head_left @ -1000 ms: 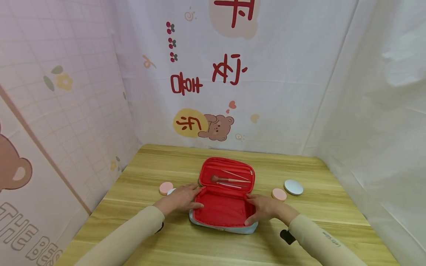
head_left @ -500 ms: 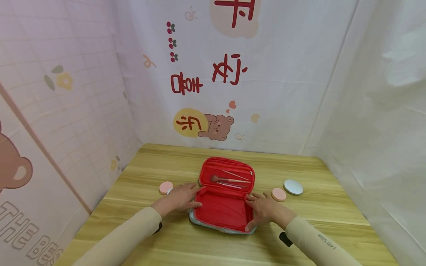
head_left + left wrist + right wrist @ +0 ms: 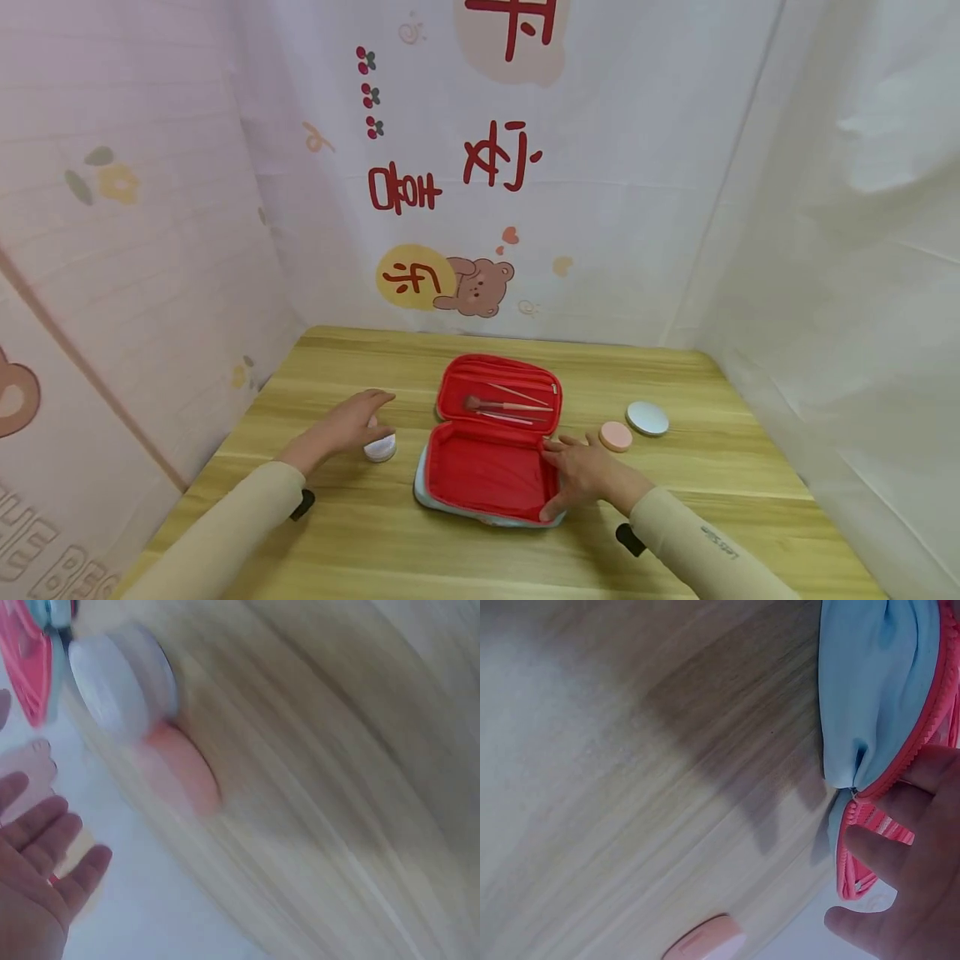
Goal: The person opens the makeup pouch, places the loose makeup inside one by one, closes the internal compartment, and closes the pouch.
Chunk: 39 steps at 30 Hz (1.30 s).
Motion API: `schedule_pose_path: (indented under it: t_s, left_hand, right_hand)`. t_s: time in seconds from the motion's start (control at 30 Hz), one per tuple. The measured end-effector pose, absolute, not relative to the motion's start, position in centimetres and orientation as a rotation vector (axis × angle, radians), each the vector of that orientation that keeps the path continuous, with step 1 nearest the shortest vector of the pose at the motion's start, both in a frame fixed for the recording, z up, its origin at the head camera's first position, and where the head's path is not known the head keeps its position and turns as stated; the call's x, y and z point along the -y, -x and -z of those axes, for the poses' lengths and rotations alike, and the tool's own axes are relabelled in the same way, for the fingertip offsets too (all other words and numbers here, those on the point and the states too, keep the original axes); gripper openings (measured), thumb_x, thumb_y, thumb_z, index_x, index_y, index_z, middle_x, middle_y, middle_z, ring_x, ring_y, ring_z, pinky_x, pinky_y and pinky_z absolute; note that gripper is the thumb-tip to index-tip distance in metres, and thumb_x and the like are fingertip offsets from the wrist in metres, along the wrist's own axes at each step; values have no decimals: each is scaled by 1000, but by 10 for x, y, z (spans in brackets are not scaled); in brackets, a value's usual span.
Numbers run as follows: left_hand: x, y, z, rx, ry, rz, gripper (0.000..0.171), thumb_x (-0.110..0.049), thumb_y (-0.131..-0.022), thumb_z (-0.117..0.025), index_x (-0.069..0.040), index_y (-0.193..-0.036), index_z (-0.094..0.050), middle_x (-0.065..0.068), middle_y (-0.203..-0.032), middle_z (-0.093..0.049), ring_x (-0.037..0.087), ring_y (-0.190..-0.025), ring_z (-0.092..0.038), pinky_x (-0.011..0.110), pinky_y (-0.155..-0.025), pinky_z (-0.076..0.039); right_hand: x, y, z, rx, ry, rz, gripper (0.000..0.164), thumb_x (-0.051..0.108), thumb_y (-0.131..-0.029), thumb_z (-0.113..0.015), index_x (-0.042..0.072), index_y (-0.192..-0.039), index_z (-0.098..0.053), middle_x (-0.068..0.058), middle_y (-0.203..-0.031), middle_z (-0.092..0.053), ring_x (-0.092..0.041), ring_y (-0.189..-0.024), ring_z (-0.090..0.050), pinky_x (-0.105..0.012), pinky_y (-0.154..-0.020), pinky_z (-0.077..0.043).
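A makeup bag, light blue outside with a red lining, lies unzipped with its lid folded back. Makeup brushes are tucked in the lid. My right hand rests spread along the bag's right rim, thumb at the front corner; in the right wrist view its fingers lie over the red zipper edge. Off to the left, my left hand is beside a small white round jar, fingers extended. A pink round case touches that jar in the left wrist view; my hand mostly hides it from the head camera.
Right of the bag are a pink round case and a silvery-white round tin. All of it stands on a wooden table. White printed cloth hangs around the back and sides.
My left hand has let go of the bag's left rim and moved left to the white jar, which now shows more. The right hand stays at the bag's right rim. The head view has shifted slightly.
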<state>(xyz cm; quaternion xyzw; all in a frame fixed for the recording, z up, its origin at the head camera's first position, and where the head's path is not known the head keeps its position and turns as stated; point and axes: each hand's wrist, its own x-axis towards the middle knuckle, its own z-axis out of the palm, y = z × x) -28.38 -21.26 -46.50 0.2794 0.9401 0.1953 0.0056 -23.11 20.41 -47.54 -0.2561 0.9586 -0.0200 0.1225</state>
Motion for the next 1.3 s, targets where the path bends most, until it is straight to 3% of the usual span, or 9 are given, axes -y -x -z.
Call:
schedule_pose_path:
  t_s: [0.1, 0.23, 0.47, 0.9, 1.3]
  left_hand:
    - [229, 285, 465, -2914, -889, -694, 55, -14, -93, -64, 9, -140, -47, 31, -141, -46, 50, -130, -43, 61, -104, -35]
    - [245, 287, 468, -2890, -869, -690, 57, -6, -89, -67, 10, -139, -47, 33, -140, -45, 51, -129, -42, 62, -103, -35]
    - [257, 293, 481, -2882, -816, -661, 64, -10, -84, -78, 11, -137, -49, 32, -136, -50, 50, -125, -47, 60, -100, -40]
    - [257, 301, 496, -2871, -773, -737, 69, -20, -83, -79, 10, -137, -50, 30, -135, -51, 48, -125, -47, 60, -102, -38]
    - [256, 304, 497, -2871, -753, -671, 64, -11, -82, -78, 10, -137, -50, 31, -134, -51, 49, -125, -48, 60, -102, -38]
  right_hand:
    - [-202, 232, 476, -2795, 749, 48, 104, 72, -66, -76, 5, -142, -53, -12, -150, -46, -41, -138, -37, -72, -104, -24]
    - [-201, 232, 478, -2801, 742, 35, 103, 71, -65, -77, 6, -141, -55, -11, -148, -48, -40, -138, -39, -72, -103, -26]
    - [-201, 233, 477, -2796, 725, 45, 103, 70, -65, -78, 6, -142, -54, -11, -149, -48, -40, -138, -37, -72, -104, -24]
    - [-200, 233, 477, -2787, 714, 18, 104, 71, -65, -78, 6, -142, -54, -10, -150, -47, -39, -139, -37, -69, -106, -25]
    - [-199, 234, 476, -2773, 690, 36, 104, 70, -65, -79, 7, -143, -53, -9, -151, -45, -38, -141, -35, -67, -108, -23]
